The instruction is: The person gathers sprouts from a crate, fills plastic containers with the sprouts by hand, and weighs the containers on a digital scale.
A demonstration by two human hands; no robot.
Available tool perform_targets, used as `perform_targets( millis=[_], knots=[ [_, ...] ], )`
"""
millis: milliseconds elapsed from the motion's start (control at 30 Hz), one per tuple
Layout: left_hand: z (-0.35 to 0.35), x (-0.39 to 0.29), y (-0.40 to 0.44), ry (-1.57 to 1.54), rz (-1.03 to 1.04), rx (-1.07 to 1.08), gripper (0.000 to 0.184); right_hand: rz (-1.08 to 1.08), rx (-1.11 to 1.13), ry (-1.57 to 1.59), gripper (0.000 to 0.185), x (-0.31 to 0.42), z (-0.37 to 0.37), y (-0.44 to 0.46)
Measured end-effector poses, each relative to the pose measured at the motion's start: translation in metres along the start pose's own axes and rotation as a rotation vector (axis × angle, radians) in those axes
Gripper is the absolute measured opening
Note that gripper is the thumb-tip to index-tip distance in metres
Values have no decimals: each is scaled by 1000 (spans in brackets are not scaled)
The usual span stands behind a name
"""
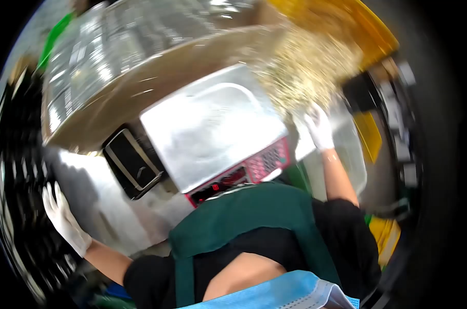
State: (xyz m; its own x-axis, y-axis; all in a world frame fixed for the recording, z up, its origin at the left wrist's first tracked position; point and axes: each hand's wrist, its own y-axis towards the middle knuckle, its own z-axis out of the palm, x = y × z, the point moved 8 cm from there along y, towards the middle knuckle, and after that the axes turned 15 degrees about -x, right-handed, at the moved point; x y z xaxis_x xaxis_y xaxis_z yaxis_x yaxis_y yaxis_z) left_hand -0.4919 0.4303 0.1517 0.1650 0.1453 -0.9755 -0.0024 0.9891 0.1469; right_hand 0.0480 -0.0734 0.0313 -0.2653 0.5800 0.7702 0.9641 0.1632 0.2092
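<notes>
My left hand (66, 220), in a white glove, is held out beside the stacked black trays (30, 177) with its fingers stretched and nothing in them. My right hand (320, 127), also gloved in white, is at the near edge of a heap of pale, thin strands (310, 67) that look like bean sprouts. Its thumb stands apart from the fingers, and no held thing shows. Between my hands is a weighing scale (213, 123) with a bare metal plate and a red display panel. Motion blurs the strands.
Clear plastic packs (125, 41) fill a large lined box behind the scale. A black tray with a pale band (133, 162) lies left of the scale on the metal table (99, 201). A yellow crate (375, 36) stands far right. A translucent tub (354, 165) is beside my right forearm.
</notes>
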Motion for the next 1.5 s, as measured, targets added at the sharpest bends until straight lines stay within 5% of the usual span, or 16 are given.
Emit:
perform_targets(
  millis=[100, 233, 433, 567, 633, 733, 800, 900, 967, 1033, 1133, 1167, 1233, 1300, 1500],
  knots=[
    [3, 44, -22, 12, -26, 48, 67, -53, -89, 43, 56, -22, -18, 3],
    [38, 21, -62, -8, 53, 122, 63, -58, -103, 116, 59, -38, -48, 40],
    [137, 10, -184, 86, 54, 153, 54, -740, -344, -553, 72, -14, -112, 150],
    [249, 9, -315, -63, 12, -10, 45, -745, -514, -844, 69, -41, -160, 257],
    [309, 49, -351, -83, -101, 50, 39, -668, -146, -775, 68, -52, -138, 313],
    [443, 81, -416, 13, -464, 407, 34, -669, 67, -1037, 89, -60, -75, 372],
    [477, 98, -441, 6, -555, 499, 31, -796, 137, -1284, 116, -68, -36, 395],
    [487, 111, -454, 34, -606, 512, 30, -743, 235, -1202, 116, -61, -31, 424],
    [471, 118, -459, 145, -651, 374, 30, -569, 450, -815, 105, -32, -76, 409],
    [454, 129, -466, 210, -646, 299, 30, -678, 290, -454, 83, -20, -145, 383],
    [443, 147, -473, 170, -739, 301, 29, -554, 66, -488, 63, -58, -222, 326],
    [452, 146, -471, 163, -748, 301, 29, -377, 133, -494, 63, -82, -225, 305],
    [472, 144, -468, 251, -762, 340, 29, -350, 267, -829, 53, -130, -208, 273],
    [495, 140, -463, 234, -647, 475, 29, -351, 100, -905, 42, -148, -202, 262],
    [488, 136, -464, 117, -681, 562, 27, -256, 2, -1046, 40, -159, -241, 274]
  ],
)
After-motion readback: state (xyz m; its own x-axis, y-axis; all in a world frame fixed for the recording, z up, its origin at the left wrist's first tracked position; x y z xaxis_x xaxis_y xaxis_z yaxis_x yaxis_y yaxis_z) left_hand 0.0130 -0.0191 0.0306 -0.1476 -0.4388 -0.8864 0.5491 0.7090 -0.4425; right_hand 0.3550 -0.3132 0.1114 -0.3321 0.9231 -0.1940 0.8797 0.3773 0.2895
